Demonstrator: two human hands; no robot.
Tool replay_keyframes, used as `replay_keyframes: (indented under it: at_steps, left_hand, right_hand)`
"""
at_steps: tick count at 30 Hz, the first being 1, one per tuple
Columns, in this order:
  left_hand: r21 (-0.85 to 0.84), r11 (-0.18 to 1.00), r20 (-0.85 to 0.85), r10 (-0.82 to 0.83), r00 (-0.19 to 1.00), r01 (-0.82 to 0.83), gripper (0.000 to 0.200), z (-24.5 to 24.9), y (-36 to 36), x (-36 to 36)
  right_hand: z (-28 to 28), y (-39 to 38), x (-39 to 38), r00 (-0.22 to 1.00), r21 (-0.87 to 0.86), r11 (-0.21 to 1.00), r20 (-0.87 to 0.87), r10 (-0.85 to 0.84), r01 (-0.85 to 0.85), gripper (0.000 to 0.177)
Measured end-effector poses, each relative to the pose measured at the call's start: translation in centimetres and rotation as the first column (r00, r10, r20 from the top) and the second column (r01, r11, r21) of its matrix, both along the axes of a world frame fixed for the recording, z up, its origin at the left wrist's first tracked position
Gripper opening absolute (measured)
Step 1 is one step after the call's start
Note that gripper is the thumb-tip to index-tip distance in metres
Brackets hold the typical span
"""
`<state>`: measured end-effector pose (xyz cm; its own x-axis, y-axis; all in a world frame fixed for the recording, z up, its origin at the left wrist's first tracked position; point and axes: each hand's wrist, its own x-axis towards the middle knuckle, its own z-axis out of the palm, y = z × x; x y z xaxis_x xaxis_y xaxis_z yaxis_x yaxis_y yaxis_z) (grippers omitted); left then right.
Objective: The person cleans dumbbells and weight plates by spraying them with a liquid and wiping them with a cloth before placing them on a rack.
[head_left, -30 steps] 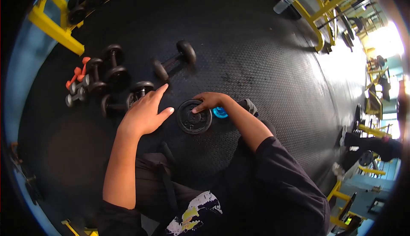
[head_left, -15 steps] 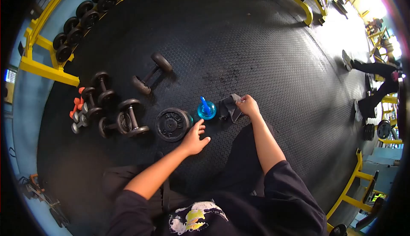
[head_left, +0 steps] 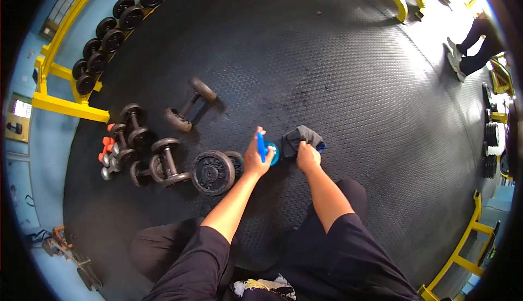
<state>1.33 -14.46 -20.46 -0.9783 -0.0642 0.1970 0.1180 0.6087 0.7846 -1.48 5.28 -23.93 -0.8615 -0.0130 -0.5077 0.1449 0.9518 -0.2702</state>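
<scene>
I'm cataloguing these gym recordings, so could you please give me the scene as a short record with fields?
Left hand: at the blue bottle, grip unclear
Right hand: holding a gray cloth
Nearest the left hand, besides the bottle: black weight plates
Farther left, on the floor: black dumbbells, smaller orange dumbbells
Upper left: yellow rack holding dumbbells
Upper right: another person's legs
</scene>
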Motion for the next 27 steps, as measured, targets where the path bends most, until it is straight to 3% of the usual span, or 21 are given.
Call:
replay_keyframes:
  at_steps: [1, 4, 5, 6, 8, 10, 12, 13, 15, 16, 18, 19, 21, 24, 26, 27]
  left_hand:
    - [-0.021, 0.998, -0.032, -0.06, 0.998, 0.06, 0.057, 0.6, -0.2, 0.2]
    - [0.157, 0.986, 0.228, -0.096, 0.969, 0.061, 0.051, 5.9, -0.4, 2.7]
    - [0.206, 0.978, 0.386, -0.121, 0.914, 0.042, 0.051, 8.8, -0.7, 3.5]
    - [0.281, 0.959, 0.327, -0.133, 0.936, 0.039, 0.052, 9.5, -1.2, 4.6]
    - [0.338, 0.941, 0.41, -0.119, 0.904, -0.029, 0.045, 12.1, -2.5, 6.7]
    - [0.256, 0.958, 0.483, -0.01, 0.876, -0.13, 0.034, 14.3, -3.9, 8.7]
    - [0.193, 0.964, 0.503, 0.062, 0.862, -0.182, 0.036, 16.4, -5.5, 11.1]
    - [0.189, 0.96, 0.495, 0.089, 0.865, -0.207, 0.036, 16.8, -6.4, 12.2]
    - [0.027, 0.972, 0.435, 0.2, 0.878, -0.234, 0.036, 17.0, -8.2, 14.3]
    - [0.023, 0.967, 0.43, 0.22, 0.875, -0.255, 0.036, 17.4, -8.8, 15.1]
    - [-0.045, 0.95, 0.531, 0.284, 0.798, -0.308, 0.036, 17.9, -9.7, 15.9]
    - [-0.072, 0.937, 0.539, 0.326, 0.777, -0.343, 0.034, 17.9, -9.9, 16.3]
    - [-0.108, 0.923, 0.564, 0.362, 0.742, -0.368, 0.034, 17.3, -10.3, 16.7]
    - [-0.133, 0.906, 0.572, 0.402, 0.715, -0.402, 0.031, 16.2, -10.3, 17.0]
    - [-0.194, 0.922, 0.655, 0.377, 0.655, -0.336, 0.029, 16.1, -10.3, 16.7]
    - [-0.189, 0.921, 0.657, 0.377, 0.653, -0.341, 0.029, 16.0, -10.1, 16.6]
  right_hand:
    - [-0.6, 0.0, -0.3, 0.999, -0.031, 0.999, -0.031, -0.037, 0.036, 0.024]
    - [-2.0, -0.3, -1.6, 0.994, -0.116, 0.987, 0.002, -0.113, 0.113, 0.027]
    - [-1.3, -0.7, -2.3, 0.989, -0.174, 0.974, 0.012, -0.147, 0.147, 0.03]
    - [-0.4, -1.0, -3.0, 0.984, -0.23, 0.956, 0.022, -0.179, 0.179, 0.033]
    - [-1.8, -1.3, -4.4, 0.97, -0.434, 0.885, -0.087, -0.225, 0.166, 0.035]
    - [-0.4, -1.9, -5.5, 0.926, -0.642, 0.741, -0.126, -0.356, 0.197, 0.036]
    - [4.6, -2.5, -6.0, 0.871, -0.728, 0.552, 0.128, -0.474, 0.407, 0.038]
    - [4.1, -2.5, -6.4, 0.865, -0.77, 0.537, 0.038, -0.5, 0.344, 0.039]
    - [3.8, -1.6, -6.5, 0.818, -0.818, 0.501, -0.069, -0.571, 0.281, 0.041]
    - [5.6, -2.2, -5.9, 0.656, -0.853, -0.062, 0.443, -0.611, 0.519, 0.043]
    - [8.8, -2.1, -4.2, 0.567, -0.71, -0.371, 0.703, -0.429, 0.599, 0.042]
    - [8.7, -2.3, -3.6, 0.575, -0.713, -0.365, 0.7, -0.423, 0.599, 0.042]
    - [9.1, -2.5, -2.8, 0.592, -0.654, -0.533, 0.742, -0.315, 0.536, 0.037]
    - [10.0, -3.0, -1.5, 0.55, -0.629, -0.552, 0.767, -0.33, 0.547, 0.04]
    - [6.8, -3.0, -1.9, 0.603, -0.663, -0.529, 0.733, -0.315, 0.53, 0.041]
    - [6.6, -3.2, -2.1, 0.555, -0.622, -0.539, 0.773, -0.308, 0.568, 0.041]
